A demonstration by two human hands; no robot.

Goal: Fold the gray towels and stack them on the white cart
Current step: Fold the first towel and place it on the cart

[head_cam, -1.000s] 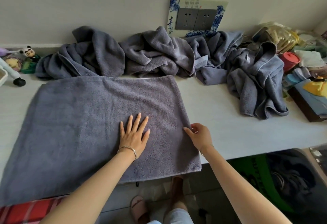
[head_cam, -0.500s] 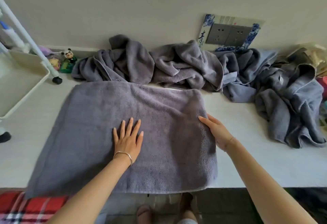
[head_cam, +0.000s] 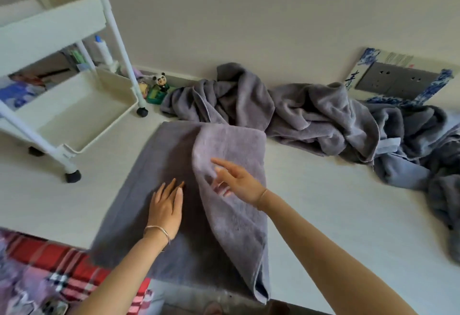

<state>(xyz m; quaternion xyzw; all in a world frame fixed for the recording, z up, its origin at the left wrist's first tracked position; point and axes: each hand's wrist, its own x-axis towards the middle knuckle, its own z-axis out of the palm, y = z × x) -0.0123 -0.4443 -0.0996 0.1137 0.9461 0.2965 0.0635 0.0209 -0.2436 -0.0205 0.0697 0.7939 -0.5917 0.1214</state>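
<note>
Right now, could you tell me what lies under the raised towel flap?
The rest of the towel, shadowed, with the left hand flat on it alongside. The table beneath is covered.

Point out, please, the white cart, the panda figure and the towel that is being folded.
white cart (head_cam: 74,115), head view, bare floor of its lower tray.
panda figure (head_cam: 162,81), head view, its head.
towel being folded (head_cam: 231,145), head view, the turned-over flap.

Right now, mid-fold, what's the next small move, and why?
Probably sweep the right hand leftward to lay the raised flap flat over the left half of the towel. The flap stands only half turned, and the left hand presses the towel flat beside it.
</note>
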